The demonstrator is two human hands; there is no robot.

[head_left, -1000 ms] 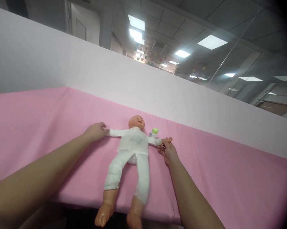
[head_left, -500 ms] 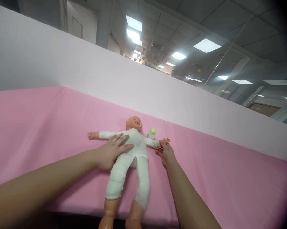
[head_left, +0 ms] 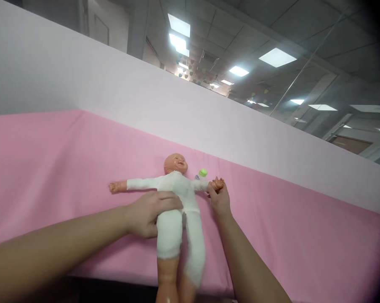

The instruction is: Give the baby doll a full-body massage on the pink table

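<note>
A baby doll (head_left: 178, 184) with a white cloth body lies face up, its arms spread and its legs toward me. My left hand (head_left: 150, 212) grips the doll at the hip and upper thigh on the left, fingers over the front and thumb lower by the leg. At the doll's outstretched arm on the right, my right hand (head_left: 219, 200) pinches the wrist and small plastic hand. Behind that arm is a small bottle with a bright green cap (head_left: 203, 172); its lower part is mostly hidden by the arm.
Pink sheeting (head_left: 287, 235) covers the surface under the doll, with a dark front edge below the legs. A white wall (head_left: 139, 97) runs along the back, with glass above it showing lit ceiling panels.
My left hand has slid from the doll's belly down to its hip and closed there. The doll's legs have swung to the right. My right hand stays at the doll's wrist.
</note>
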